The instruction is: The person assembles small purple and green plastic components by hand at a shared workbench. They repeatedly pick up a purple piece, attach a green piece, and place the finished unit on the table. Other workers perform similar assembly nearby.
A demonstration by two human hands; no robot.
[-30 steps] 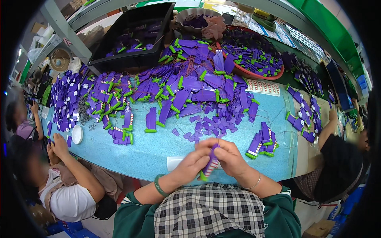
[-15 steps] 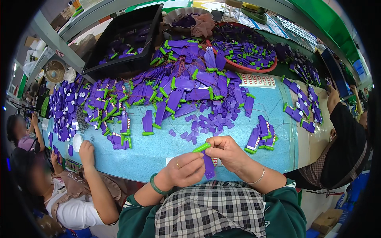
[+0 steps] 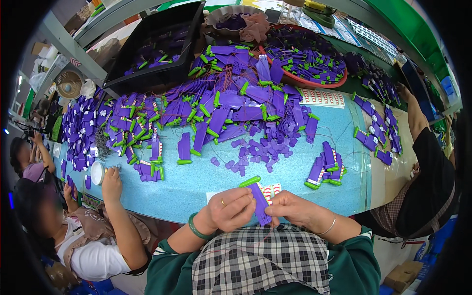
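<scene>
Over the table's near edge, my left hand (image 3: 230,210) is closed on the left side of a flat purple plastic piece with a green rounded end (image 3: 259,200). A strip with red and white marks runs down the piece's right side. My right hand (image 3: 291,208) pinches the same piece near its lower end, thumb on top. Behind it shows part of a white sheet of red-marked stickers (image 3: 273,188). Small loose purple parts (image 3: 258,153) lie just beyond my hands. To the right sits a small group of similar purple and green pieces (image 3: 325,166).
A large heap of purple and green pieces (image 3: 231,105) with thin red wires covers the table's middle. Behind it stand a black tray (image 3: 115,81) and a red basin (image 3: 339,81). Co-workers sit at both sides; the left one's hand (image 3: 112,186) is by a white round container (image 3: 97,173).
My right hand has slid from the green end down to the purple piece's lower end. More of the red-marked strip and the sticker sheet now shows. My left hand keeps its hold.
</scene>
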